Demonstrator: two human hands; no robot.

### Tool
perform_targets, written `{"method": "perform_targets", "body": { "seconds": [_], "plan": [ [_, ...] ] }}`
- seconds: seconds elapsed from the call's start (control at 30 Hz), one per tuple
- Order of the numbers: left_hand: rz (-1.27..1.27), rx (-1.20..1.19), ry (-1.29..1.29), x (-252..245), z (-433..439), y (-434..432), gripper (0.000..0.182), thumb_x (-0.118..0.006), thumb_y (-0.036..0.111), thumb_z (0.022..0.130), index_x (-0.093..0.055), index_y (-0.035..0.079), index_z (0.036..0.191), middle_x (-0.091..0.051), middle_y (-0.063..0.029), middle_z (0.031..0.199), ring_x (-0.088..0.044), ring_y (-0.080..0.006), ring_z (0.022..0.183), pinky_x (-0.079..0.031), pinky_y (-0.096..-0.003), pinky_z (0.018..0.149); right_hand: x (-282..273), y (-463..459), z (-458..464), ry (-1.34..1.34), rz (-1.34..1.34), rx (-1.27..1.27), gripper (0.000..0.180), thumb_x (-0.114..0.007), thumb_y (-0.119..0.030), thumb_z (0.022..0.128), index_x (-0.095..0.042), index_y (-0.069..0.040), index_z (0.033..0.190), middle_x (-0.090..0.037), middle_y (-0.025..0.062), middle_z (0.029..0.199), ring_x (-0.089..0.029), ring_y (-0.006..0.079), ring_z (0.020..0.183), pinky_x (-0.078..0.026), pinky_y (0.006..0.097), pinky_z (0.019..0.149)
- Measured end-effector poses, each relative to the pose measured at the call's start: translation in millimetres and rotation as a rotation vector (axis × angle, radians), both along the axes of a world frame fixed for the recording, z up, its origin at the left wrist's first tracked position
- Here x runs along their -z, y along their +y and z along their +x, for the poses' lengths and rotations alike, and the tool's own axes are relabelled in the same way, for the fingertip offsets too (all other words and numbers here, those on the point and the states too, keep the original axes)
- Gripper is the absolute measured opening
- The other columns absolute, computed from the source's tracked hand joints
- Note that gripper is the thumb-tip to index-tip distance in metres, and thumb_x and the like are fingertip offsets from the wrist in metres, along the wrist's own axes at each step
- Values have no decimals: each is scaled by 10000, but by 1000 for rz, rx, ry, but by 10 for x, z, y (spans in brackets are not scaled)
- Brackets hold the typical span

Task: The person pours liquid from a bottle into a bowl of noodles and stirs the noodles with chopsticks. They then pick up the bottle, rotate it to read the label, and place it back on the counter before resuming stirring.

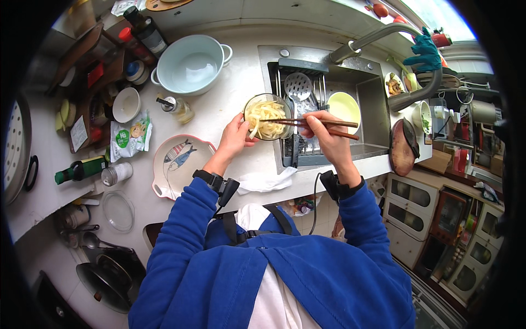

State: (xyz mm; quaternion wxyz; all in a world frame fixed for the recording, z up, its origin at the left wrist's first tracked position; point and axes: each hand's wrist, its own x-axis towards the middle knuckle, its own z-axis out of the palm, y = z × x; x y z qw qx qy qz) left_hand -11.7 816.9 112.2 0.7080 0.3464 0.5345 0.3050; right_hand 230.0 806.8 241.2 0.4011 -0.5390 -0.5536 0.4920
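Note:
My left hand [236,135] grips the left side of a clear glass bowl [248,105] close to the sink's left edge. Pale cut strips of food [268,117], perhaps potato, fill the bowl. In my right hand [328,135] is a pair of dark wooden chopsticks [341,123], their tips reaching in among the strips. Left of my left hand lies a fish-painted ceramic plate [193,164] with a red rim. A pale yellow-green bowl [344,107] rests in the sink behind my right hand.
The steel sink [372,98] holds a rack with a slotted skimmer [298,86]; a faucet [382,35] arches over it. A large pale-blue pot [189,66], an oil bottle [178,110] and a white cloth [267,179] occupy the counter. A brown oval item [402,150] sits at the right edge.

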Motion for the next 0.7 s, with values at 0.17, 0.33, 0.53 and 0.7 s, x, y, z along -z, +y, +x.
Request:
{"method": "perform_targets", "body": {
  "seconds": [0.17,0.33,0.53,0.7],
  "plan": [
    [-5,-27,-23,3,16,1,495,-426,195,1047,-341,50,1512,-627,-147,1206,-727,-224,811,-602,-297,657,268,-43,-208,6,-134,-46,147,-608,-69,981,-693,31,1048,-711,64,822,-690,101,729,-562,219,664],
    [1,-47,-28,27,21,-6,510,-436,184,1042,-325,30,1516,-603,-165,1260,-738,-240,811,-607,-296,647,487,-62,-307,-339,432,-176,96,-669,13,902,-691,11,996,-677,112,816,-673,187,717,-510,286,629],
    [5,-34,-34,33,17,6,519,-444,188,1041,-319,24,1518,-607,-158,1264,-735,-229,800,-607,-296,647,202,-255,-36,0,104,17,166,-589,-69,1000,-697,32,1074,-722,89,907,-695,131,778,-570,239,717],
    [19,-34,-17,34,28,12,516,-447,196,1043,-329,24,1515,-607,-159,1266,-733,-222,790,-603,-295,642,204,122,218,15,148,205,187,-610,-112,1002,-689,36,1086,-722,102,900,-705,147,773,-580,247,706]
  ]
}}
